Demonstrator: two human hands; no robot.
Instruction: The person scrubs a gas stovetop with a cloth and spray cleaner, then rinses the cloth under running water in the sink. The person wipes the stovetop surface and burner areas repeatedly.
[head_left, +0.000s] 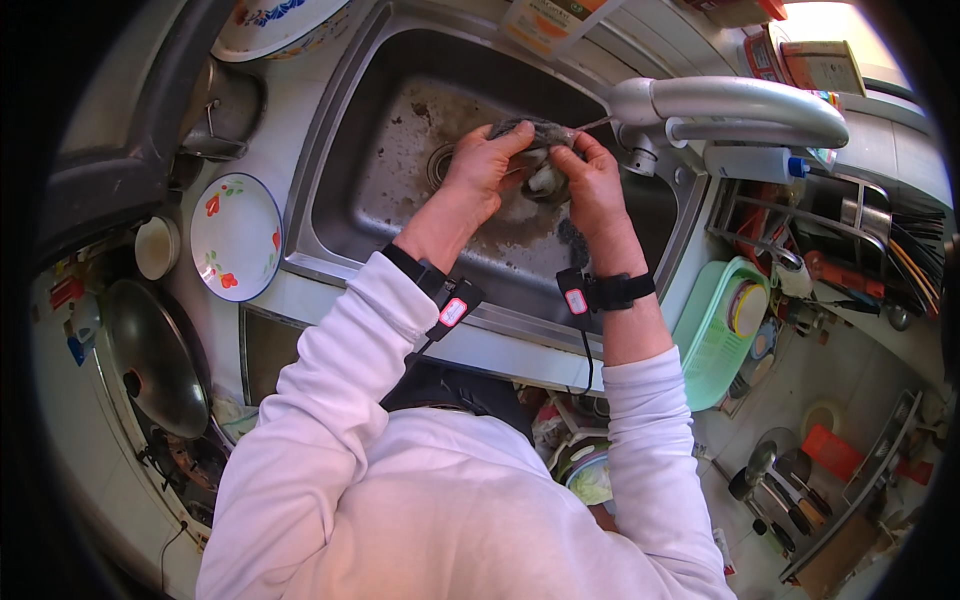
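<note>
Both of my hands are over the stainless steel sink (390, 187), gripping a crumpled wet grey cloth (551, 135) between them. My left hand (476, 165) holds its left side, thumb on top. With thumb and fingers, my right hand (596, 180) pinches the right side. A paler bunched part (546, 180) hangs between the hands; whether it belongs to the same cloth I cannot tell. A dark grey fuzzy scouring pad (573, 241) lies in the sink beside my right wrist. Brown grime marks the sink bottom, and the drain (441, 165) is partly hidden behind my left hand.
The grey faucet (742, 105) reaches over the sink's right side. A floral enamel plate (236, 236) sits on the left counter, near a wok lid (157, 360). On the right are a green plastic basket (712, 337), a white bottle (754, 163) and a metal rack (802, 214).
</note>
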